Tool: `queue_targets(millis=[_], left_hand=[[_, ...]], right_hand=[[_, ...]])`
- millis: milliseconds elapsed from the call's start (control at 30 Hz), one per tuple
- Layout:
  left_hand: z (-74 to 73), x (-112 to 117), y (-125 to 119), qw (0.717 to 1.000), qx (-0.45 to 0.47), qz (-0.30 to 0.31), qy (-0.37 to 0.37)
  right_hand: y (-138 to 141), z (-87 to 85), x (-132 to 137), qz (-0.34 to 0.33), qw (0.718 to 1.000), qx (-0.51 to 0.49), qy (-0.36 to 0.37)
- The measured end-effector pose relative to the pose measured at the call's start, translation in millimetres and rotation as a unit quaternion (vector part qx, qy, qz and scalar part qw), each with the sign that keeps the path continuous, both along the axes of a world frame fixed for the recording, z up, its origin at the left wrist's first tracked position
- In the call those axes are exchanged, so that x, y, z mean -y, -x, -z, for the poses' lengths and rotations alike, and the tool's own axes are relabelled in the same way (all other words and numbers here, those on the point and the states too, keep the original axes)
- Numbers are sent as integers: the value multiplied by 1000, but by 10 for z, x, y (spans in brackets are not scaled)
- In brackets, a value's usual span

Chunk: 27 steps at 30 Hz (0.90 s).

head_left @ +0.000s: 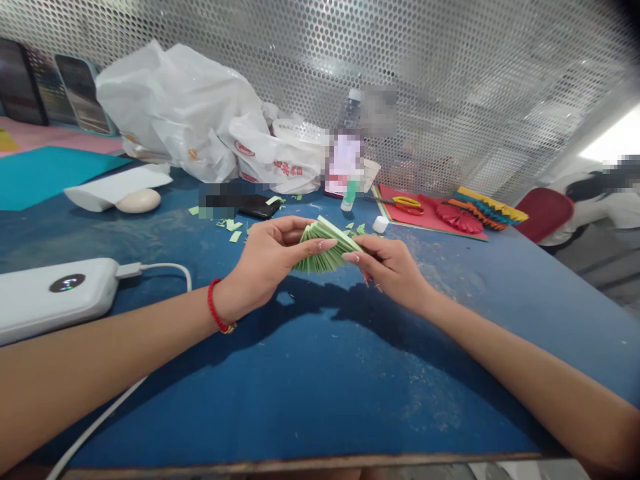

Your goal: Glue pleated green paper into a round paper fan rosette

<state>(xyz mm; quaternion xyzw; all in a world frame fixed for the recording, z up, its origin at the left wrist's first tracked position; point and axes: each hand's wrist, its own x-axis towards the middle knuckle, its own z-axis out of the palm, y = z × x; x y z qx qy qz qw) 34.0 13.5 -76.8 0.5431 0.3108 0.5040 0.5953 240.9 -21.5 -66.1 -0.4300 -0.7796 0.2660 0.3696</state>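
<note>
A pleated green paper fan [323, 252] is held up between both hands above the blue table [280, 400]. My left hand [273, 252] pinches its left side, thumb across the front folds and fingers behind. At the right end, my right hand [393, 267] grips the folds between thumb and fingers. The pleats spread out toward the bottom and lie closer together along the top edge. Behind the hands lie small green paper scraps [235, 230]. An uncapped glue stick [349, 197] stands beyond the fan, its white cap [381, 224] on the table nearby.
Yellow-handled scissors [407, 203] lie on red paper [430, 223] beside folded paper pieces [485, 207]. White plastic bags [180, 107] stand at the back. A white power bank [60, 293] with a cable [165, 267] sits at left. Another person [600, 207] is at far right.
</note>
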Motion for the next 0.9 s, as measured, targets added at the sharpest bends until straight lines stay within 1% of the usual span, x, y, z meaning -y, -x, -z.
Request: queue_targets(millis=[67,133,267,333,433,500,567,633,700,767,833,900], left_hand=[[1,-6,5,1000,-2,-18,-2],[4,-19,12,1000,8,-29,-2],[14,-35,18,999,28,-23,6],[15,-29,14,999,27,-19,3],[13,-15,6,999,13,-18,-25],[21,-11,4,998,1,-18,-53],[40,-18,7,996,-12,-20,-80],[65,-33,13,993,-24,-24,-109],[90,-53,17,989,-41,-35,-138],[108,-71,19,985,-61,-50,-156],[117,-82,20,983,-76,-61,-159],[116,-83,25,982,-82,-66,-154]], right_hand=[[15,-2,9,15,999,-39,11],[21,-3,12,46,995,-87,10],[-9,12,-27,104,980,-167,-9],[-39,12,-70,129,969,-211,-27],[-91,-27,-136,184,942,-272,-73],[-124,-80,-163,226,923,-293,-105],[-151,-140,-171,253,910,-305,-120],[-168,-193,-162,260,906,-320,-95],[-173,-231,-150,246,904,-347,-34],[-169,-250,-144,208,899,-383,45],[-161,-252,-149,160,889,-412,119],[-157,-243,-163,132,883,-421,162]])
